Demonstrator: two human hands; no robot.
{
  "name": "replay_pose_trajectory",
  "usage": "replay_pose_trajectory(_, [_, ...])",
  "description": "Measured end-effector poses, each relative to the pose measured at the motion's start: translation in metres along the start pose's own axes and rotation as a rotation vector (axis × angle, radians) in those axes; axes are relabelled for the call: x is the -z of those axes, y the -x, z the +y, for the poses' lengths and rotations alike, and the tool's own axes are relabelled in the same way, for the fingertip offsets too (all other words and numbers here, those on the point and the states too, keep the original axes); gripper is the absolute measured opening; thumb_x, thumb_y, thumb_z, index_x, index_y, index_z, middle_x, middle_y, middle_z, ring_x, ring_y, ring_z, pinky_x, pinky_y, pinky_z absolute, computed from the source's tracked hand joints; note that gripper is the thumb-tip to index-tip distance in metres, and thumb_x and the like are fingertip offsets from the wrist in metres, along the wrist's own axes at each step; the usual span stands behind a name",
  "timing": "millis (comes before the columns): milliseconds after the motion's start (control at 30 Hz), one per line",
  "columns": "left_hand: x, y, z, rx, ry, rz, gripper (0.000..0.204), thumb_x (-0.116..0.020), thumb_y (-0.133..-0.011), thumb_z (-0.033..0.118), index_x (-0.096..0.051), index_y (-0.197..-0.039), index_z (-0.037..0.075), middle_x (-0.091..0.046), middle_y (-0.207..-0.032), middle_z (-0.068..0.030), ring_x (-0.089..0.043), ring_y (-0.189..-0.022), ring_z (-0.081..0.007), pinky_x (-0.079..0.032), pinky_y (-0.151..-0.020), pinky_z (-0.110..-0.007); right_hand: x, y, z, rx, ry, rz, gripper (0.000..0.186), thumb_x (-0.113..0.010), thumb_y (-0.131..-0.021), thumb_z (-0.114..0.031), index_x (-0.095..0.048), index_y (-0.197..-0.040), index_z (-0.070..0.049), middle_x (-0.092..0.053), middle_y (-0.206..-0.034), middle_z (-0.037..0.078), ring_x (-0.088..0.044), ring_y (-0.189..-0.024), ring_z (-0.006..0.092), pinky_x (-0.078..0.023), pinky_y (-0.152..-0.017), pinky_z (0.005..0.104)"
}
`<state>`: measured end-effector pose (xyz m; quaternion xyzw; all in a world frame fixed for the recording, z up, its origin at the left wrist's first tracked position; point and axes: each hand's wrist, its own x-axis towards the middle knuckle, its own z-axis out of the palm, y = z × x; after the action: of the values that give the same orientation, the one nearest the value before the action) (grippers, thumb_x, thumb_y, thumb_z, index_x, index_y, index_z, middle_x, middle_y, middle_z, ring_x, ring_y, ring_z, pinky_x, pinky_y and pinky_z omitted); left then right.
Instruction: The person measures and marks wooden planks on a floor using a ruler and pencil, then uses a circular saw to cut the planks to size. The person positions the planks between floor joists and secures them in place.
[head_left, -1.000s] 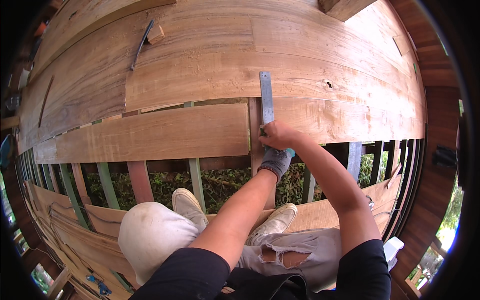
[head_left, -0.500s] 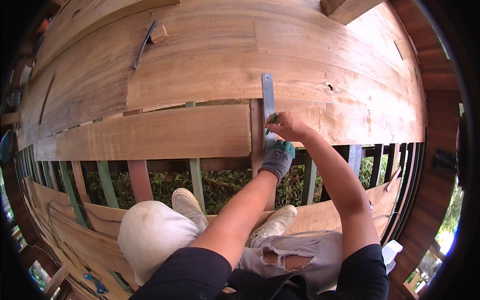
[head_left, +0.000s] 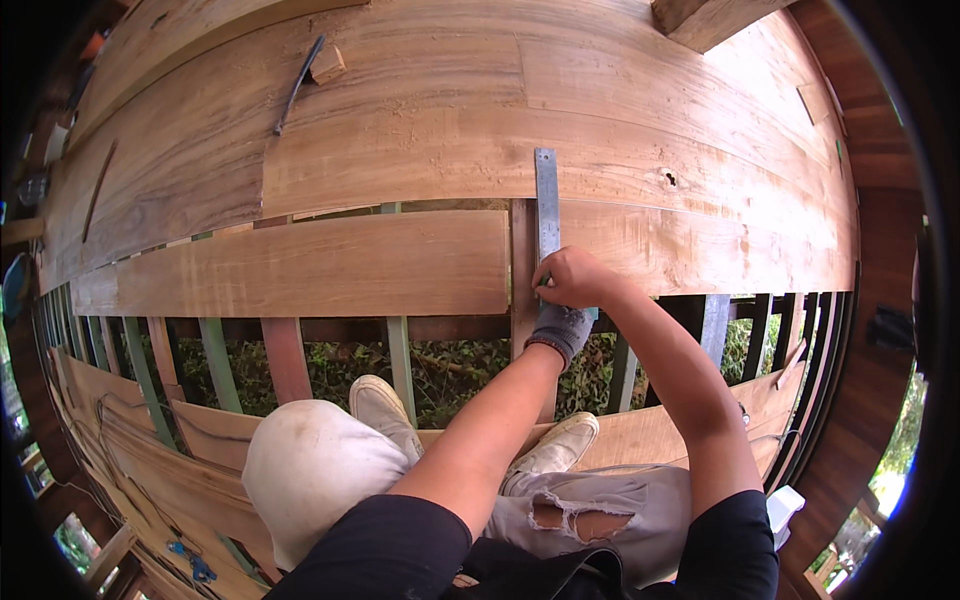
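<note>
A flat metal ruler [head_left: 546, 200] lies across the end of the right-hand plank [head_left: 650, 235], beside the gap between two boards. My left hand [head_left: 562, 330], in a grey and green work glove, is closed on the ruler's near end; its fingers are mostly hidden behind my right hand. My bare right hand [head_left: 575, 275] is above it, pinching a thin green marking pencil [head_left: 546, 282] against the ruler's edge. Most of the pencil is covered by my fingers. Left of the gap lies a separate plank [head_left: 330, 265] with its cut end toward the ruler.
Joists [head_left: 285, 355] run under the planks, with open gaps showing leaves below. My shoes [head_left: 560, 440] rest by a nearer board. A wood block [head_left: 327, 65] and a dark rod [head_left: 298, 85] lie on the far boards. A thick post [head_left: 710, 22] stands at the far right.
My right hand has slid toward me along the ruler, now overlapping the gloved left hand. More of the ruler's far part shows. The whole view has shifted slightly.
</note>
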<state>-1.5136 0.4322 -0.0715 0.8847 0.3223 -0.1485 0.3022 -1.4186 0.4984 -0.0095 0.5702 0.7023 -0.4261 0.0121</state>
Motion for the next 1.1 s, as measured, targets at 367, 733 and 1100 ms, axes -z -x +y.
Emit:
replay_pose_trajectory(367, [0.003,-0.002,0.002,0.053,0.051,-0.12,0.048,-0.038,-0.102,0.024,-0.045,-0.147,0.009,-0.041,-0.154,-0.0172,-0.035,-0.146,-0.0301,-0.026,-0.119,-0.052,-0.001,-0.005,-0.002,0.042,0.03,-0.034,0.021,-0.068,-0.079,-0.023,-0.075,-0.09,-0.006,-0.071,-0.085,0.021,-0.068,-0.083,0.0402,-0.056,-0.077,0.0461])
replay_pose_trajectory(733, [0.006,-0.003,0.0,0.076,0.096,-0.185,0.05,-0.034,-0.104,0.027,-0.04,-0.151,0.012,-0.037,-0.158,-0.0138,-0.034,-0.147,-0.0241,-0.027,-0.119,-0.046,-0.009,-0.01,0.002,0.059,0.02,-0.048,0.026,-0.069,-0.078,-0.026,-0.072,-0.085,-0.001,-0.069,-0.084,0.024,-0.067,-0.083,0.0434,-0.056,-0.078,0.0479])
replay_pose_trajectory(1100, [0.001,-0.003,0.0,-0.015,-0.039,0.048,0.047,-0.044,-0.099,0.023,-0.054,-0.142,0.009,-0.047,-0.15,-0.0194,-0.04,-0.141,-0.0375,-0.029,-0.114,-0.058,0.013,-0.002,-0.005,-0.032,-0.059,0.01,0.026,-0.069,-0.081,-0.024,-0.076,-0.099,-0.007,-0.073,-0.087,0.019,-0.07,-0.085,0.0379,-0.057,-0.078,0.0447])
